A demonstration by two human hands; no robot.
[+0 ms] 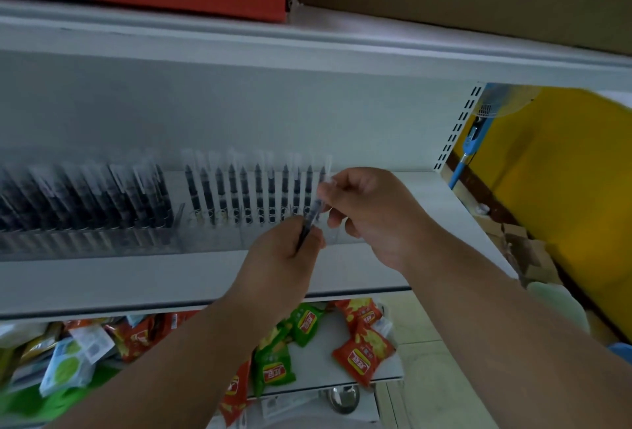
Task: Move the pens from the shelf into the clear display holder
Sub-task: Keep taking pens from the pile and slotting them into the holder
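Both hands meet over the white shelf (102, 278): the left hand (284, 257) grips the lower end of a dark pen (309, 220), the right hand (369, 216) pinches its upper part. Just beyond, upright pens (246, 192) stand in the clear display holder (212, 240). Snack packets (359, 353) lie on the shelf below.

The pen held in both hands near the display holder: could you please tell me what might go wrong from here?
1. The pen is pinched by the left hand and right hand at once; a mistimed release might drop it.
2. The upright pens in the clear holder stand close together, so inserting it could knock neighbours.
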